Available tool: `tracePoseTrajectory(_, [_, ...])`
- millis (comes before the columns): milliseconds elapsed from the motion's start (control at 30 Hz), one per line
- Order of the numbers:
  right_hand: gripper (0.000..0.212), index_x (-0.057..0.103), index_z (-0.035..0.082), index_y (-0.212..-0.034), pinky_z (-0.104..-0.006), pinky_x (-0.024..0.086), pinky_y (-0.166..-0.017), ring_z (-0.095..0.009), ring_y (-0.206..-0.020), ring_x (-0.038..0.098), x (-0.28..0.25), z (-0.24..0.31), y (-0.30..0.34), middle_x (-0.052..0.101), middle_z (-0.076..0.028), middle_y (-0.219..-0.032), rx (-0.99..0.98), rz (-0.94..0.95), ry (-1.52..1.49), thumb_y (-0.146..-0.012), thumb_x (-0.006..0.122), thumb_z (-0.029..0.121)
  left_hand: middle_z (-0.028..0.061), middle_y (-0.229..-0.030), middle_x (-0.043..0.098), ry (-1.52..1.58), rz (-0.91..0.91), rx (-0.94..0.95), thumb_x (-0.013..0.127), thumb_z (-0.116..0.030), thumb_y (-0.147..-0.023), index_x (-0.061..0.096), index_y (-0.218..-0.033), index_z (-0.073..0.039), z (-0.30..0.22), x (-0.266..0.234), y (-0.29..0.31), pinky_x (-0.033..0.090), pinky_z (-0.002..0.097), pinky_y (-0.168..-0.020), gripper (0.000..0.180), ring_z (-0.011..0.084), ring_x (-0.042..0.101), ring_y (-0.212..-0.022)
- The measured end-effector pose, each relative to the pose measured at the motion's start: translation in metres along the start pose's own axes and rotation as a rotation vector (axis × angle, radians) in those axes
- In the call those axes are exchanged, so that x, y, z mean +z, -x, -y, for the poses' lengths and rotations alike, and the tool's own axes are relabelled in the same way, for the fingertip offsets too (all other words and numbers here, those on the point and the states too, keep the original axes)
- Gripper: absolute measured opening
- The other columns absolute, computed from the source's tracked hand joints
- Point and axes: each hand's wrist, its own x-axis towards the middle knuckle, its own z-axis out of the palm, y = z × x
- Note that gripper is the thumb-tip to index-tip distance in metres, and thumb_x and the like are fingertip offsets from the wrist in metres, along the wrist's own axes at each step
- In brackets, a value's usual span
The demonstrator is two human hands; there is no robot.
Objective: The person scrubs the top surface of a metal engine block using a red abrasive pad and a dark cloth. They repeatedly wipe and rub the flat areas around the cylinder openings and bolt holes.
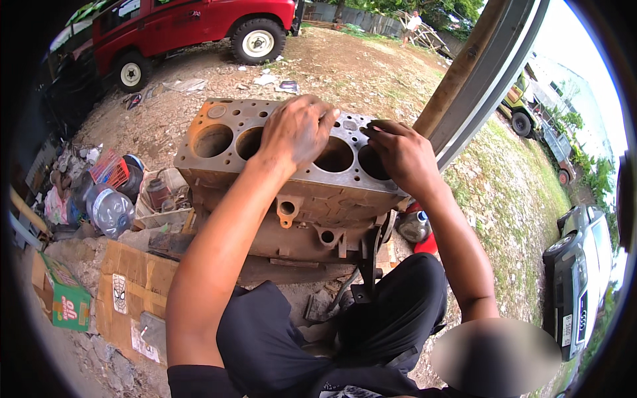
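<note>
Left hand [297,129]: fingers curled, tips pressed down on the top deck of the rusty engine block [292,192], between the second and third cylinder bores. Right hand [401,156]: fingers held together, tips at the rim of the fourth bore; I cannot tell if they pinch anything. Block stands on the dirt in front of my knees. Flattened cardboard [136,282] lies left of it, a red vehicle [192,26] beyond.
</note>
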Motion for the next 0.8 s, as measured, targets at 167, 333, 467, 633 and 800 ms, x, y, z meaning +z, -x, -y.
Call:
tracePoseTrajectory(167, [0.021, 0.081, 0.011, -0.113, -0.0421, 0.062, -0.091, -0.029, -0.117, 0.07, -0.003, 0.018, -0.005, 0.074, -0.001, -0.124, -0.17, 0.162, 0.008, -0.1, 0.065, 0.016, 0.0205, -0.137, 0.069, -0.281, -0.055, -0.085, 0.047, -0.043, -0.114, 0.074, -0.133, -0.008, 0.04, 0.03, -0.024, 0.044, 0.0513, -0.119, 0.048, 0.041, 0.061, -0.132])
tracePoseTrajectory(333, [0.025, 0.082, 0.013, -0.117, -0.0381, 0.06, -0.099, -0.024, -0.123, 0.068, -0.001, 0.0, -0.013, 0.072, -0.001, -0.137, -0.106, 0.234, 0.151, -0.095, 0.069, 0.012, 0.0179, -0.137, 0.069, -0.262, 0.005, -0.103, 0.044, -0.042, -0.115, 0.074, -0.132, -0.01, 0.033, 0.038, -0.023, 0.041, 0.0495, -0.12, 0.048, 0.0395, 0.06, -0.133])
tracePoseTrajectory(467, [0.032, 0.08, 0.014, -0.122, -0.0409, 0.061, -0.098, -0.028, -0.123, 0.067, -0.01, 0.013, -0.002, 0.07, -0.004, -0.137, -0.254, 0.322, 0.036, -0.094, 0.065, 0.013, 0.0171, -0.136, 0.07, -0.232, -0.021, -0.108, 0.044, -0.041, -0.115, 0.074, -0.131, -0.009, 0.036, 0.032, -0.019, 0.043, 0.0492, -0.119, 0.047, 0.0387, 0.061, -0.132])
tracePoseTrajectory(633, [0.023, 0.081, 0.013, -0.116, -0.04, 0.062, -0.096, -0.026, -0.12, 0.067, -0.012, 0.008, -0.019, 0.069, -0.005, -0.128, -0.123, 0.3, 0.137, -0.097, 0.067, 0.012, 0.0171, -0.129, 0.073, -0.219, 0.022, -0.072, 0.045, -0.039, -0.114, 0.074, -0.13, -0.008, 0.035, 0.031, -0.024, 0.045, 0.049, -0.115, 0.045, 0.0378, 0.064, -0.127])
tracePoseTrajectory(800, [0.027, 0.081, 0.013, -0.118, -0.0416, 0.061, -0.096, -0.027, -0.121, 0.068, -0.012, 0.007, -0.006, 0.068, -0.006, -0.131, -0.265, 0.287, -0.018, -0.096, 0.064, 0.013, 0.0165, -0.124, 0.075, -0.27, -0.038, -0.022, 0.045, -0.037, -0.114, 0.075, -0.125, -0.006, 0.042, 0.034, -0.023, 0.047, 0.0504, -0.112, 0.044, 0.0386, 0.066, -0.124])
